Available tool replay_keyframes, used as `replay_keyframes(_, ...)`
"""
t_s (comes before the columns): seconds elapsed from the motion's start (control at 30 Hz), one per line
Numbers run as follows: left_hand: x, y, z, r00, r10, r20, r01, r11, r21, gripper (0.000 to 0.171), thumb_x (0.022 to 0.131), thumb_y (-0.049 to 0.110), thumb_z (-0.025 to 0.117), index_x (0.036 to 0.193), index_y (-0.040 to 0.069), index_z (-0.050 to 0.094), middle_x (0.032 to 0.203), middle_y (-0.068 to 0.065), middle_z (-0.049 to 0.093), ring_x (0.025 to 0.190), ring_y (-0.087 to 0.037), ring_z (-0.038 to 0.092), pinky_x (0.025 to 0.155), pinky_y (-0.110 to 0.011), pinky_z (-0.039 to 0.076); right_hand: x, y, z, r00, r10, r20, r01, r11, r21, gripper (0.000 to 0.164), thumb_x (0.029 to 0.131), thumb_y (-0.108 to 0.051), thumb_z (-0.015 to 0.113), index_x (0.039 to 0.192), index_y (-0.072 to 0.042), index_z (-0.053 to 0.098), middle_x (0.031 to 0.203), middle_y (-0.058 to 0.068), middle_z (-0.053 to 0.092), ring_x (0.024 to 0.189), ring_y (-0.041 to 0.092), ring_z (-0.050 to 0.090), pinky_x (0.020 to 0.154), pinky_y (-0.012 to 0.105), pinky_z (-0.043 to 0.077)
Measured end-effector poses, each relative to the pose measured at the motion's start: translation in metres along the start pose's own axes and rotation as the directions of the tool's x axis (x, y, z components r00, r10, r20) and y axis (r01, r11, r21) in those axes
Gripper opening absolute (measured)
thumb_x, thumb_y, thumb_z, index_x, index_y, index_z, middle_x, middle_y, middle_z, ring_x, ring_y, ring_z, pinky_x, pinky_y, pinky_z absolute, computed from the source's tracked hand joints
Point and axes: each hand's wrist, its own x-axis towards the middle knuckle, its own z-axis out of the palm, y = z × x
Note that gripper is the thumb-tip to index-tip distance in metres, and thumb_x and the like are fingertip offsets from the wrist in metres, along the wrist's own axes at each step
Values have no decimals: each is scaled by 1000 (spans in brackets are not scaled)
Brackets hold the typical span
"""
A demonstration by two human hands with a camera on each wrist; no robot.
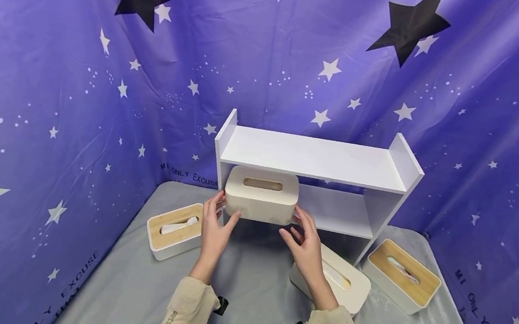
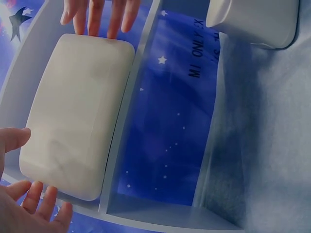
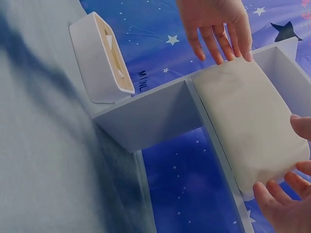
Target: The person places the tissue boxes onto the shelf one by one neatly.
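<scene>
A cream tissue box (image 1: 260, 210) with an oval slot in its top sits at the left end of the white shelf unit's (image 1: 313, 157) lower board, just under the upper board. My left hand (image 1: 215, 232) is at the box's left end, its fingertips along that side and its thumb by the front face. At the opposite end, my right hand (image 1: 306, 245) has its fingers extended near the right side, the thumb held away from the front. In the right wrist view, the left fingers (image 3: 214, 41) look straight, with tips touching the box end.
To the left stands a wooden-topped tissue box (image 1: 156, 225) with a tissue poking out. Another cream tissue box (image 1: 352, 298) lies partly behind my right forearm. Further right is a second wooden-topped box (image 1: 419, 276). Grey cloth (image 1: 252, 311) covers the table; a purple star-printed curtain (image 1: 269, 77) hangs around.
</scene>
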Motion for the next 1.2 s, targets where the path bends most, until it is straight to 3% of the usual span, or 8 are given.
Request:
replay_keyframes(0.13,1,-2,0,1000,5,-3,-5,1000,-4,61,84,9,78,138,1,52,136,-21,51,129,-38,53,107,-57,45,1,-1,2,1000,1,12,-1,1000,-12,66,89,1,71,148,3,42,151,24,39,134,45,48,106,56,46)
replay_keyframes(0.4,3,-2,-1,999,13,32,-13,1000,-2,59,85,8,76,139,2,52,140,-20,51,134,-36,50,107,-60,44,4,0,4,997,-4,78,5,1000,-3,71,88,4,71,148,11,35,157,29,30,140,50,38,105,59,45)
replay_keyframes(0.67,0,-3,-1,999,-13,48,16,998,-60,56,89,8,73,141,3,50,145,-18,49,138,-36,48,110,-58,43,7,36,8,995,-15,98,14,1000,10,75,88,1,72,153,2,34,164,19,25,146,42,33,107,51,47)
replay_keyframes(0.87,-3,-3,1,999,-39,31,40,998,-54,55,89,2,71,140,-2,49,144,-22,49,136,-40,48,110,-61,41,7,44,9,992,-26,121,22,999,41,77,88,-3,74,153,-1,34,165,17,23,148,41,31,107,51,47)
replay_keyframes(1.07,-7,15,-2,998,-19,62,23,997,-72,54,88,-4,69,137,-10,48,143,-31,47,129,-52,50,105,-69,40,8,45,10,991,-34,131,31,999,28,77,88,-3,74,154,-3,34,166,16,20,150,40,27,107,53,46)
replay_keyframes(1.2,-9,29,-7,996,-4,92,12,996,-88,51,91,0,68,136,-12,48,145,-30,46,128,-53,51,104,-70,40,8,46,11,988,-50,148,48,999,22,78,87,-3,74,154,-4,34,167,17,16,151,39,22,107,55,47)
